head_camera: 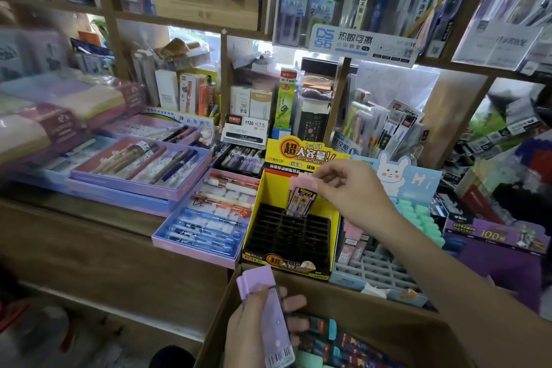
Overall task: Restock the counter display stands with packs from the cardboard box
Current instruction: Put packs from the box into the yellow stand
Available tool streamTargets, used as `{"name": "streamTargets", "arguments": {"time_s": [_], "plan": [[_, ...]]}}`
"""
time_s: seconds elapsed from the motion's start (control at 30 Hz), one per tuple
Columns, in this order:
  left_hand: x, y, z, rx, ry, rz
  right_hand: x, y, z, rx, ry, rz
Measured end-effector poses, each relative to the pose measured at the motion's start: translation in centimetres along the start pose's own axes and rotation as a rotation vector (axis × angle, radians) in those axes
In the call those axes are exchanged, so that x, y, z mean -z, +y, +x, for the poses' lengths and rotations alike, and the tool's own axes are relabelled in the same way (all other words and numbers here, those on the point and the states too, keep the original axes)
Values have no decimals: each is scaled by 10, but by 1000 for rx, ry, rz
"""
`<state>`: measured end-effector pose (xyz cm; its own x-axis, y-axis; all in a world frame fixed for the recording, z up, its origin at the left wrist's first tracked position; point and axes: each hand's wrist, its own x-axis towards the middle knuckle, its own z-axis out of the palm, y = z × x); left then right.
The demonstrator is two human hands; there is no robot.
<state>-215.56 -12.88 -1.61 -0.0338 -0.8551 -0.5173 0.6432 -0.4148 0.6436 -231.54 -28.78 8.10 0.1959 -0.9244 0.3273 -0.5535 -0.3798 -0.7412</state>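
Currently, head view: the right hand (349,188) pinches the pink-capped pack (301,197) by its cap, with the lower end at a rear slot of the yellow display stand (270,188). The left hand (248,334) grips a purple pack (268,317) over the cardboard box (373,326). Hazard: the tilted pack may catch a divider and jam or topple.

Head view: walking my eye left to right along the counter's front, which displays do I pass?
Lilac pen tray, pink-edged pen tray, yellow display stand, blue rabbit display stand, purple box.
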Motion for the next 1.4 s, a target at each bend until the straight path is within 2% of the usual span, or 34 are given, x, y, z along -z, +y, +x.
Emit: {"name": "streamTargets", "arguments": {"time_s": [0.27, 0.43, 0.73, 0.83, 1.0, 1.2, 1.4], "plan": [[-5, -4, 9, -2, 125, 49, -9, 13, 10, 22, 15, -98], [-4, 7, 7, 93, 61, 27, -12, 17, 13, 24, 12, -115], [-2, 3, 13, 91, 25, 12, -16, 18, 12, 29, -22, -113], [-1, -3, 19, 56, 62, 63, -16, 18, 14, 33, -42, -112], [1, 5, 21, 134, 30, -12, -18, 21, 16, 53, -49, -179], [1, 2, 22, 110, 58, 8, -24, 21, 15, 148, -53, -351], [-1, -5, 11, -37, 71, 14, -21, 14, 21, 141, -86, -429]]}}
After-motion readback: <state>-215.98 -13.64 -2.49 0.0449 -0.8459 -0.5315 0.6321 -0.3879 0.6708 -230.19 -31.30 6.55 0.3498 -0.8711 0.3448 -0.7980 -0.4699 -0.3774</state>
